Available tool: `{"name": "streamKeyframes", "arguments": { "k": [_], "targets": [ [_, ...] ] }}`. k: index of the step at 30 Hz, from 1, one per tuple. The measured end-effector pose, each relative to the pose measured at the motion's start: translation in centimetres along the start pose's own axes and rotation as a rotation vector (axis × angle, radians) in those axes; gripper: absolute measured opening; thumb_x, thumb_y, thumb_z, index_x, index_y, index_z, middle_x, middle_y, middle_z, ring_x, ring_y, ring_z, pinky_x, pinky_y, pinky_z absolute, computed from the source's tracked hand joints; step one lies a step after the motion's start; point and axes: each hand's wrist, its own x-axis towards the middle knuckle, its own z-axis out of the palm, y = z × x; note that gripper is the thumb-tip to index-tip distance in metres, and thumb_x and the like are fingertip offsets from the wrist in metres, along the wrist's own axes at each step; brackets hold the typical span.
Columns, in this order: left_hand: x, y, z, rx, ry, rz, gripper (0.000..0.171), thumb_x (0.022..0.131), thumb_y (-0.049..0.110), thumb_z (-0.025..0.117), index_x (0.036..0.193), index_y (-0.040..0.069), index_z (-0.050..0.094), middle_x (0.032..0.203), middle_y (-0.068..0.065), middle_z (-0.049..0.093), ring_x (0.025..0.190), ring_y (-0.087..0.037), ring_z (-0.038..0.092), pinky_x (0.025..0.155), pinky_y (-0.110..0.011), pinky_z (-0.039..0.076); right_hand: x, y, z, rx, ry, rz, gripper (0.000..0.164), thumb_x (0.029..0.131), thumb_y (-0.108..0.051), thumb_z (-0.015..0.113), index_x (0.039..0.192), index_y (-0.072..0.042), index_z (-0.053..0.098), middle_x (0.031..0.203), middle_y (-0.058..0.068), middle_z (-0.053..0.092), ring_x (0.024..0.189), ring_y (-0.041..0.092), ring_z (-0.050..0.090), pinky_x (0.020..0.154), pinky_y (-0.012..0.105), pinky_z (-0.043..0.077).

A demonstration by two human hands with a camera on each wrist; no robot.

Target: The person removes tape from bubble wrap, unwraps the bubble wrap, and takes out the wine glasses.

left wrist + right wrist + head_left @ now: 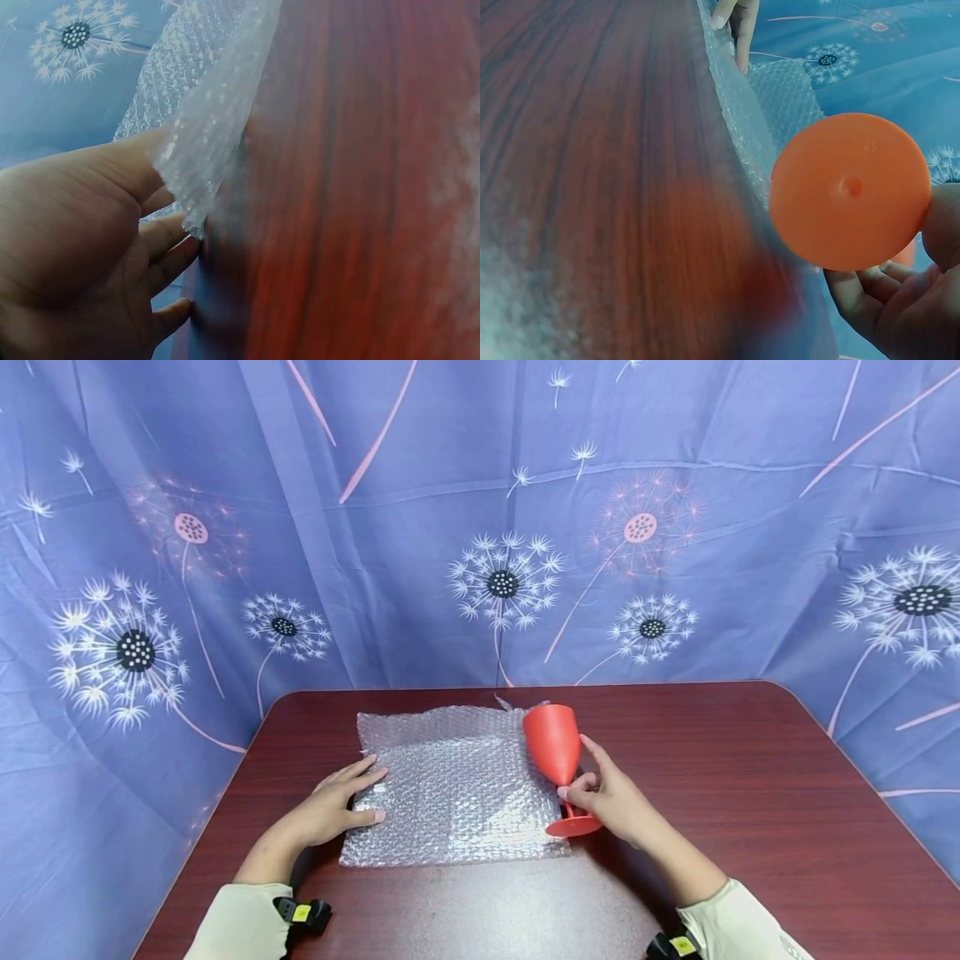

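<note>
A red goblet [553, 743] leans with its bowl up and to the left, over the right edge of a sheet of clear bubble wrap [457, 802]. My right hand [611, 793] pinches the goblet by its stem. In the right wrist view the round foot [851, 191] of the goblet faces the camera and hides most of the stem and bowl. My left hand [337, 802] rests on the left edge of the bubble wrap, fingers spread and fairly straight. The left wrist view shows the wrap's edge [214, 127] lifted beside the thumb and fingers.
The dark red wooden table [697, 743] has rounded far corners. Behind it and along both sides hangs a blue cloth [420, 568] with a dandelion pattern. A black band with a yellow label [302, 912] sits at the left wrist, and a similar one at the right.
</note>
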Motion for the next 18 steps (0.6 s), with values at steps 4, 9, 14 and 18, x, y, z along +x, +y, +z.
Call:
{"name": "streamKeyframes", "arguments": {
  "k": [4,9,14,18],
  "targets": [
    [-0.04,-0.05,-0.04,-0.021,-0.005,-0.003,0.074,0.092,0.043,0.071,0.155,0.016,0.043,0.167,-0.016,0.026,0.151,-0.050,0.020,0.115,-0.074,0.016,0.11,0.10,-0.08,0.024,0.016,-0.016,0.101,0.089,-0.012,0.077,0.163,-0.011,0.007,0.084,0.012,0.069,0.071,0.017,0.062,0.064,0.026,0.052],
    [-0.07,-0.40,0.08,-0.071,-0.012,-0.012,0.075,0.091,0.041,0.072,0.155,0.016,0.042,0.167,-0.015,0.024,0.152,-0.049,0.017,0.115,-0.075,0.013,0.22,0.11,-0.17,0.066,0.032,-0.025,0.104,0.089,-0.009,0.076,0.163,-0.012,0.005,0.086,0.018,0.071,0.070,0.019,0.064,0.065,0.029,0.055],
    [-0.11,-0.33,0.07,-0.084,-0.004,-0.004,0.075,0.091,0.041,0.073,0.154,0.014,0.043,0.167,-0.017,0.025,0.152,-0.050,0.016,0.115,-0.075,0.012,0.25,-0.04,-0.41,0.146,0.027,-0.025,0.102,0.090,-0.007,0.074,0.163,-0.011,0.003,0.095,0.022,0.074,0.071,0.018,0.067,0.067,0.029,0.056],
    [-0.16,-0.19,0.07,-0.083,0.002,-0.002,0.075,0.091,0.042,0.073,0.154,0.014,0.044,0.167,-0.016,0.025,0.151,-0.052,0.016,0.114,-0.076,0.014,0.27,-0.03,-0.48,0.207,0.036,-0.035,0.091,0.092,-0.005,0.072,0.161,-0.004,0.013,0.100,0.024,0.072,0.072,0.015,0.069,0.069,0.028,0.059]
  ]
}}
